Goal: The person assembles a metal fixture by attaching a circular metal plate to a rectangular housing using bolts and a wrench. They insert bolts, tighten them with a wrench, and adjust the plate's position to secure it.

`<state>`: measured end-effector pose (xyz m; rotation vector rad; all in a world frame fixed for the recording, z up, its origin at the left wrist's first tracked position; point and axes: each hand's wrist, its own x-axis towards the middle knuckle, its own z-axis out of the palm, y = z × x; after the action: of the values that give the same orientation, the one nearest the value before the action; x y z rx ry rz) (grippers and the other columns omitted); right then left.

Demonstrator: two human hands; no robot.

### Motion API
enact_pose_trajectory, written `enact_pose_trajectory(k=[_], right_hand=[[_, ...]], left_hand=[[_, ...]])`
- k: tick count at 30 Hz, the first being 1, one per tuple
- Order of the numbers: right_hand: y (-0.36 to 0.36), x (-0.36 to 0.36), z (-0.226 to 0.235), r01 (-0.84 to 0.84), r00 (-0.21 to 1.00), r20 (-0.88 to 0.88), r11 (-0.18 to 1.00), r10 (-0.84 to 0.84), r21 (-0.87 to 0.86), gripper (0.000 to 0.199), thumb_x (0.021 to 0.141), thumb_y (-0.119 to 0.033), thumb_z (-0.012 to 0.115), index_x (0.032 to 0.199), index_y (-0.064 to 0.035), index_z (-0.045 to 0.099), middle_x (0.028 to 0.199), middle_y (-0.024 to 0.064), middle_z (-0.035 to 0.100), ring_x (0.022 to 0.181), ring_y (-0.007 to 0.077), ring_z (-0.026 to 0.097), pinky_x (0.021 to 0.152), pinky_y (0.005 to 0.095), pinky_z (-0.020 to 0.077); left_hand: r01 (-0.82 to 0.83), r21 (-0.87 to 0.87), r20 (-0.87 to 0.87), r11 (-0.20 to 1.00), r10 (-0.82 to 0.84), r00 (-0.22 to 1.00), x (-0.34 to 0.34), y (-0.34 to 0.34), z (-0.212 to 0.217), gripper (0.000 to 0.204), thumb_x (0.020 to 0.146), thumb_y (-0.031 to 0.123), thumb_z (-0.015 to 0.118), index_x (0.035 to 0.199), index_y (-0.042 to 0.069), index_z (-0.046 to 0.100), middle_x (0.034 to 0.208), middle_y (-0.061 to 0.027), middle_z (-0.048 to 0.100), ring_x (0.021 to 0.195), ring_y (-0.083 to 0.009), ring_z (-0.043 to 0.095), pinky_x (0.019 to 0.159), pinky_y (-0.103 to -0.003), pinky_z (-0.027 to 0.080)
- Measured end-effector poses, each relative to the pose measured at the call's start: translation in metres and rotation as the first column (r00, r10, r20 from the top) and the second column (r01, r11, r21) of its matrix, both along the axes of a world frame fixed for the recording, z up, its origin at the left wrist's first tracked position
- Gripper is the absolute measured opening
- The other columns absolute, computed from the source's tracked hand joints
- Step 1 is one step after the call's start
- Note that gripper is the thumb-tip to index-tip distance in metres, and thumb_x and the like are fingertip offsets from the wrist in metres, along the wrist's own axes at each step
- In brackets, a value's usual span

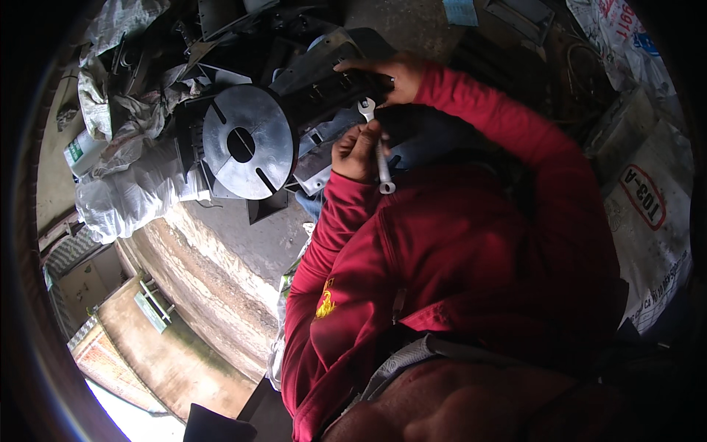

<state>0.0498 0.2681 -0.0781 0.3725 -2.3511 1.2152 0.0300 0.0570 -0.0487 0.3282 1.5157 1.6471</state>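
Observation:
My left hand (356,152) is closed around a silver combination wrench (382,163). The wrench's open jaw points up, toward my other hand, and its ring end hangs down in front of my red jacket. Beyond it, my right hand (398,76) grips the end of a dark metal bar (317,94) with small studs or bolts along it. One finger stretches along the bar's far edge, and the other fingers are partly hidden. Left of the bar is a large round steel disc (269,136) with a centre hole and two slots. Shadow hides how bar and disc join.
Dark metal parts (221,22) pile up at the far left. White plastic sheeting (140,199) and a white bottle (85,153) lie left of the disc. A printed white sack (652,221) stands at the right. A blue paper (461,12) lies on the floor at the back.

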Motion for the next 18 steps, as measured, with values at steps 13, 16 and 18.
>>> enact_pose_trajectory(k=[13,16,18], right_hand=[[0.011,0.071,-0.011,0.152,0.897,0.388,0.674,0.214,-0.723,0.024,0.088,-0.014,0.056,0.11,-0.0023,0.057,0.052,-0.007,0.038,0.046,0.0026,0.035,0.045,0.0196,0.03],[0.002,0.083,0.002,0.239,0.753,0.091,-0.142,0.652,-0.961,0.029,0.092,-0.025,0.047,0.104,0.0014,0.054,0.056,-0.0059,0.04,0.048,0.0041,0.037,0.041,0.0194,0.0285],[-0.02,0.084,0.013,0.235,0.699,-0.067,-0.318,0.712,-0.918,0.043,0.094,-0.028,0.041,0.12,0.0039,0.052,0.081,0.0008,0.057,0.072,0.0089,0.054,0.058,0.0211,0.0447]], left_hand=[[0.04,0.049,-0.132,0.998,-0.033,0.991,0.022,-0.007,0.016,0.024,0.097,0.025,0.049,0.098,0.002,0.057,0.055,0.0023,0.048,0.044,-0.0057,0.041,0.044,-0.02,0.033],[0.078,0.13,-0.192,0.988,-0.052,0.98,0.023,-0.011,0.026,0.014,0.095,0.014,0.052,0.1,0.001,0.056,0.068,-0.0003,0.054,0.058,-0.0053,0.049,0.054,-0.02,0.04],[-0.014,0.186,-0.352,0.982,0.08,0.933,0.014,-0.027,0.033,0.015,0.093,0.014,0.055,0.101,0.002,0.056,0.072,-0.0006,0.059,0.057,-0.0055,0.048,0.052,-0.019,0.038]])
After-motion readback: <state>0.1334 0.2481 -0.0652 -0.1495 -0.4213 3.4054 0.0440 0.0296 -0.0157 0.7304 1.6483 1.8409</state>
